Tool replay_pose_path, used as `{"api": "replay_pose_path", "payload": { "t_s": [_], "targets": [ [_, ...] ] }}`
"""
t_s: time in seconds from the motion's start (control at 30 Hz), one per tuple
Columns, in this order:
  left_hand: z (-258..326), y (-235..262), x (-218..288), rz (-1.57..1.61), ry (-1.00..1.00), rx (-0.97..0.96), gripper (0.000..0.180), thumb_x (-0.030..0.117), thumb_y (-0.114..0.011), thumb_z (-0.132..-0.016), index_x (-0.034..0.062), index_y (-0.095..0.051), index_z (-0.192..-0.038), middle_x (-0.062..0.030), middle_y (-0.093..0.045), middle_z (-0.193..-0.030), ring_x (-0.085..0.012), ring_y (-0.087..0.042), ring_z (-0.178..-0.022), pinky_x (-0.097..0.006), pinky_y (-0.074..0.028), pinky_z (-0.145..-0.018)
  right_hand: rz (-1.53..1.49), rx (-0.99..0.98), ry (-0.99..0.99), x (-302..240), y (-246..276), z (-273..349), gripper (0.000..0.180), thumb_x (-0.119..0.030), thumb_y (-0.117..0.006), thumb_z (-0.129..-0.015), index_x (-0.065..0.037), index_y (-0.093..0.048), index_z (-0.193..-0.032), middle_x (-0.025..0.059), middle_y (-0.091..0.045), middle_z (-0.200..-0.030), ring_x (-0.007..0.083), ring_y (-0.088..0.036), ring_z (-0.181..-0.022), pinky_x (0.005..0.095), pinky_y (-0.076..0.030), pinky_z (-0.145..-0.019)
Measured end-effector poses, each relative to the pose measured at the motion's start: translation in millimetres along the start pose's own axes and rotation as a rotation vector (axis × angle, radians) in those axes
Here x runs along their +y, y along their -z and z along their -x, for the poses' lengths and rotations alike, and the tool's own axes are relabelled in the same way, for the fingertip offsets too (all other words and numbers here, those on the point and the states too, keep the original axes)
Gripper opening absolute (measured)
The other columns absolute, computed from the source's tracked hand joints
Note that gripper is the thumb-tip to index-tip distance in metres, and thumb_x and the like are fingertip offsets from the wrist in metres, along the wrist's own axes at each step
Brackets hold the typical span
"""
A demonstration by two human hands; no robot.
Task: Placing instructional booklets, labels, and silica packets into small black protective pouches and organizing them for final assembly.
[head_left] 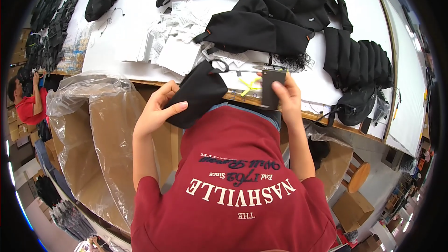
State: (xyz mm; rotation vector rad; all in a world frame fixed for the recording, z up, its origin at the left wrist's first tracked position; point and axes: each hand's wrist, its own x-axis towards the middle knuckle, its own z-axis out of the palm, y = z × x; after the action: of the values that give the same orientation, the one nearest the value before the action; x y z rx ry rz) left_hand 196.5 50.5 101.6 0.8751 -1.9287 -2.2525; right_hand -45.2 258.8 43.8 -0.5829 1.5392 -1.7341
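My left hand (161,106) grips a small black fabric pouch (198,94) by its left side, just in front of the table edge. A flat dark rectangular tag (272,87) stands upright in my right hand (289,95), level with the pouch and to its right. Between the two, yellow-handled snips (249,85) lie on the white table (126,42). A larger black bag with orange tabs (256,30) lies just beyond my hands. My red shirt (238,191) fills the lower middle of the view.
White paper tags (179,32) are heaped behind the pouch. Folded black items (357,60) are stacked at the right. Plastic-lined cardboard boxes stand at my left (102,126) and right (338,158). A wooden stool (358,177) is at the right; another person (28,105) sits far left.
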Motion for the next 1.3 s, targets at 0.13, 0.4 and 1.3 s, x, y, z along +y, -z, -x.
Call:
{"api": "replay_pose_path", "payload": {
  "t_s": [0.13,0.4,1.3],
  "targets": [
    [-0.2,-8.2,-7.2,-0.104,-0.038,0.089,0.017,0.011,-0.067,-0.085,0.0029,-0.054,-0.092,-0.0009,-0.060,-0.086,-0.0059,-0.051,-0.082,-0.022,-0.041,-0.079,-0.534,-0.212,-0.308,-30.5,12.2,-3.8,0.021,-0.018,-0.046,-0.096,-0.006,-0.043,-0.113,0.0155,-0.061,-0.068,0.0178,-0.055,-0.045,0.0245,-0.046,-0.043],
    [-6.3,-9.0,-6.5,-0.166,0.003,0.133,0.018,0.009,-0.067,-0.085,0.0026,-0.052,-0.091,0.0006,-0.059,-0.076,-0.0022,-0.048,-0.068,-0.018,-0.038,-0.060,-0.137,0.191,0.025,-13.3,39.9,-16.2,0.011,-0.009,-0.066,-0.087,-0.002,-0.061,-0.093,0.0068,-0.066,-0.078,0.0106,-0.055,-0.061,0.0240,-0.047,-0.062],
    [-34.7,-67.7,30.6,-0.599,-0.190,-0.164,0.023,0.019,-0.073,-0.076,0.0041,-0.065,-0.091,-0.0088,-0.066,-0.082,-0.0294,-0.062,-0.074,-0.034,-0.048,-0.068,-0.170,0.284,0.000,-29.5,2.0,-35.5,0.029,-0.024,-0.067,-0.089,-0.011,-0.056,-0.066,-0.0128,-0.031,-0.054,-0.0014,-0.021,-0.049,0.0215,-0.014,-0.045]
  ]
}}
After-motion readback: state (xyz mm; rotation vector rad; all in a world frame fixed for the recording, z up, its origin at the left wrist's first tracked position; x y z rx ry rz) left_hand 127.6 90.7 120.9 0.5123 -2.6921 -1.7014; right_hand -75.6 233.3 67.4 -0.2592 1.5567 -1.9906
